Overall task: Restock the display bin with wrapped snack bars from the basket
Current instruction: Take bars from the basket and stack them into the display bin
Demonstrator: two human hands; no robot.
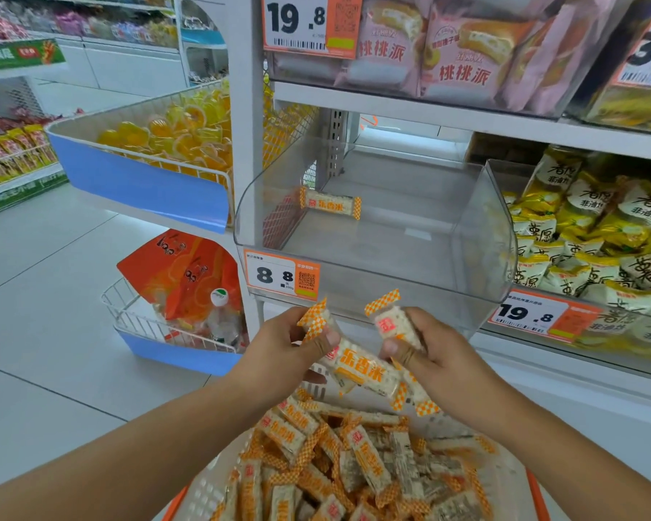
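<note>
A clear plastic display bin [478,235] stands on the shelf straight ahead, with one wrapped snack bar [329,203] lying at its back left. Below my hands, the basket [203,490] holds several orange-and-white wrapped bars [369,464]. My left hand [279,351] grips one bar [361,366] near its upper end, the bar slanting down to the right. My right hand [436,355] holds another bar [391,321] upright, and a further wrapper end shows under that hand. Both hands hover over the basket, just in front of the bin's front lip.
A price tag reading 8.8 [280,274] hangs on the bin's front left. A neighbouring bin of yellow-and-white snack packs [598,235] sits to the right. Left are a blue-fronted wire bin of orange jelly cups [158,144] and a lower one with orange bags [188,283].
</note>
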